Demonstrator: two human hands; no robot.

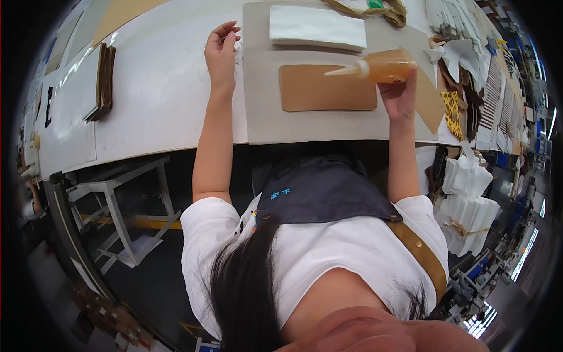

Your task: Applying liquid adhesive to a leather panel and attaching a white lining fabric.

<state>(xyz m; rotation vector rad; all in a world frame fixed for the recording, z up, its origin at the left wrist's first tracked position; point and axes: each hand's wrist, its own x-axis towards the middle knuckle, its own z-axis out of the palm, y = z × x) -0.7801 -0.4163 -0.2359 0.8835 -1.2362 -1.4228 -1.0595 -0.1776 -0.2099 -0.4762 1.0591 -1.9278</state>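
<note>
My right hand (pixel 400 97) grips a squeeze bottle (pixel 389 66) of amber liquid, tilted on its side with its pale nozzle pointing left. Under the nozzle lies a brown rectangular panel (pixel 325 94), flat on a grey board (pixel 264 127). The nozzle appears above the panel; whether it touches cannot be told. Beyond the panel rests a stack of white rectangular sheets (pixel 316 27). My left hand (pixel 222 42) hovers near the board's left edge, fingers loosely curled, with nothing seen in it.
A stack of dark-edged panels (pixel 102 83) stands on the white table (pixel 167 88) at the left. Tan strips with green tape (pixel 375 4) lie at the back. On the right are a tan sheet (pixel 426 101), leopard-print material (pixel 451 112) and scraps. Bundled white pieces (pixel 468 220) sit beside me.
</note>
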